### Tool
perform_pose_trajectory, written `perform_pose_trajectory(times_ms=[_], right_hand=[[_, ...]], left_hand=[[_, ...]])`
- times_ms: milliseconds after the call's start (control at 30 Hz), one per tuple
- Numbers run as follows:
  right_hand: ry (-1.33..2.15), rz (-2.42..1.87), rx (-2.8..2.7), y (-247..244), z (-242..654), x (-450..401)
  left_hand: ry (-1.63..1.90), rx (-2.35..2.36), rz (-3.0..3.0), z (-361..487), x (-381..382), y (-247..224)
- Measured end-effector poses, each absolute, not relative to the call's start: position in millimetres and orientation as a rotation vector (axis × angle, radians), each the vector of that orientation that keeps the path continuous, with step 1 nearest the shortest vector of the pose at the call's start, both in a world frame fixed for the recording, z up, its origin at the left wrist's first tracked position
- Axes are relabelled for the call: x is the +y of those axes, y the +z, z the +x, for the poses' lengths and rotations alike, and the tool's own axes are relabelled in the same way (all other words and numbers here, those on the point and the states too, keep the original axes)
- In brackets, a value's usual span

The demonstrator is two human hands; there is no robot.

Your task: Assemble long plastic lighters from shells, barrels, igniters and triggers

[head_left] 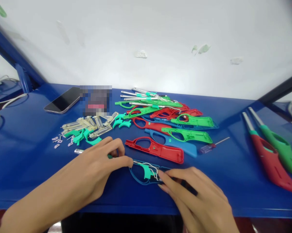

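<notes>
A blue lighter half-shell (139, 180) lies on the blue table in front of me, its inside facing up. In it sit a turquoise trigger (146, 171) and loose white wires (152, 167). My left hand (108, 158) is closed on the shell's front end, thumb and finger pinched together. A metal lighter tube (78, 151) sticks out beyond that hand to the left. My right hand (191, 187) is closed round the handle end, its fingertips at the wires. The fingers cover most of the handle and whatever parts lie inside it.
Red, green and blue half-shells (157, 150) and metal tubes (146, 98) are heaped behind. Clear fuel tanks (100, 131), turquoise triggers (81, 136) and small pieces (57, 146) lie left, near a phone (63, 100). A screwdriver (207, 148) and two finished lighters (269, 161) are right.
</notes>
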State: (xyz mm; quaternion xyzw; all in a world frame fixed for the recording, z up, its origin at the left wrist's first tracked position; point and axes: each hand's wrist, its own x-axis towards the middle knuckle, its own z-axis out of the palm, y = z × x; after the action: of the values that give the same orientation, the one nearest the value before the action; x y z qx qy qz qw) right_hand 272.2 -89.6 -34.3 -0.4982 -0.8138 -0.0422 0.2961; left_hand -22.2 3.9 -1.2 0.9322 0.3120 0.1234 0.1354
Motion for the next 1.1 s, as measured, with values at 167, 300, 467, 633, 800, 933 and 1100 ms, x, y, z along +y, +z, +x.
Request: perform_pose_trajectory(times_ms=[167,300,467,633,800,933,1100], right_hand=[[-0.081,-1.322,-2.154,-36,274,-91],[-0.013,-1.323,-2.124,-34,273,-90],[-0.008,-1.304,-2.192,-26,270,-85],[0.014,-1.377,-2.224,-28,269,-83],[0.083,-1.386,-2.228,-39,276,-86],[0.094,-1.380,-2.272,-45,278,-87],[0.089,-1.350,-2.256,-48,277,-85]], left_hand=[[0.367,0.869,2.751,-20,2,-2],[0.407,0.855,2.740,-18,2,-2],[0.465,0.940,2.826,-21,0,-10],[0.369,0.992,2.830,-24,-3,-16],[0.376,0.973,2.790,-23,-4,-13],[0.415,0.975,2.776,-19,-5,-10],[0.515,0.925,2.841,-13,-4,-2]])
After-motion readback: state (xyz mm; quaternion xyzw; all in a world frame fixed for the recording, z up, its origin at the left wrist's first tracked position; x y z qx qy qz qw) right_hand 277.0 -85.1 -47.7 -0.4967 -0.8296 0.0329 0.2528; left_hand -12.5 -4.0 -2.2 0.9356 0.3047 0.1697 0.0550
